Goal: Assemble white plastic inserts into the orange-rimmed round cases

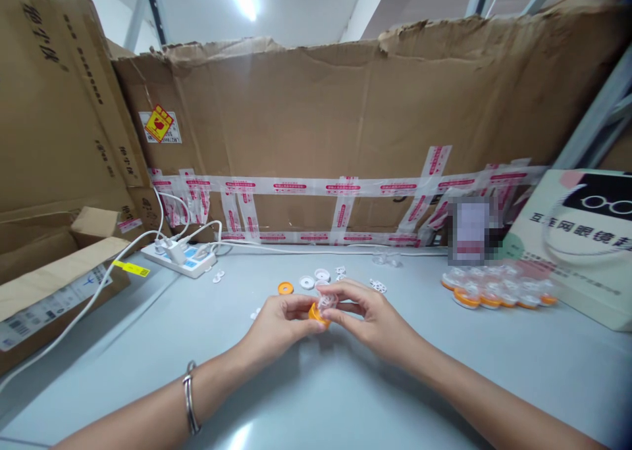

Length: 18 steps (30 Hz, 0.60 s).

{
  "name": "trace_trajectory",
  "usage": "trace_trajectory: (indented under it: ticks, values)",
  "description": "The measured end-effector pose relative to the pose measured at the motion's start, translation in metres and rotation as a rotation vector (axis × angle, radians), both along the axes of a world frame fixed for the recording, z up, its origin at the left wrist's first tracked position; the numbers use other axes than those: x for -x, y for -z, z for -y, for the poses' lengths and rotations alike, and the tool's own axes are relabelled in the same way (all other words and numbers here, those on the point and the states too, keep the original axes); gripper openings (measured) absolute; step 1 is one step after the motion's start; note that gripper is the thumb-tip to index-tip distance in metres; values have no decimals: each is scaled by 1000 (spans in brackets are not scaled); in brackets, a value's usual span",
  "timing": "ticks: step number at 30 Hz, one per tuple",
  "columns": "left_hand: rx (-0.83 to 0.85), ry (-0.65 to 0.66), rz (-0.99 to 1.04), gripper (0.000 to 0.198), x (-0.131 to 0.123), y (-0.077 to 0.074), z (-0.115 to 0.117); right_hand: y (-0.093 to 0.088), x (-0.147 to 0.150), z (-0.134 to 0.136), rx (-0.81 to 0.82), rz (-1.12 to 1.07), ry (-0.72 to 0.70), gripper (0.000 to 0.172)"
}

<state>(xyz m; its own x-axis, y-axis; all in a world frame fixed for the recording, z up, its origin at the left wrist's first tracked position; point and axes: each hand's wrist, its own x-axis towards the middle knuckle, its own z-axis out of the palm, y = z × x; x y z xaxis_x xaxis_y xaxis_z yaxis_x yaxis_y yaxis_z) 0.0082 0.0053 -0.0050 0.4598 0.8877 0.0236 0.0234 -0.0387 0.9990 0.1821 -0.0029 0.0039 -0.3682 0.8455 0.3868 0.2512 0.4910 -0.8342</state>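
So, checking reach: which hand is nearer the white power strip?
Left. The left hand sits right of the power strip; the right hand is farther right.

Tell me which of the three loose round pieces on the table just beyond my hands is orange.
The leftmost: the orange ring, just beyond the left hand. The middle disc and the right disc are white.

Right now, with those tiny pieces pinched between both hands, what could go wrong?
1. The orange cap and clear plastic piece are held only at the fingertips of the left hand and right hand, so either might slip and roll off.
2. The loose white discs and orange ring lie just beyond the hands and could be knocked and scattered.
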Motion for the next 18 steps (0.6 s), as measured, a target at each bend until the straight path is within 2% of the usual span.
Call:
trace_trajectory:
  ticks: [3,8,12,18]
  values:
    - [-64,9,-28,30,0,-1,1,2,1,0,6,-17,30,24]
    - [-44,-101,29,51,-2,3,2,1,0,-3,163,-121,86,27]
    - [-28,-152,103,40,-5,5,2,1,1,-6,232,-167,131,31]
    - [-35,-201,67,31,-8,4,4,6,4,-7,248,-214,159,35]
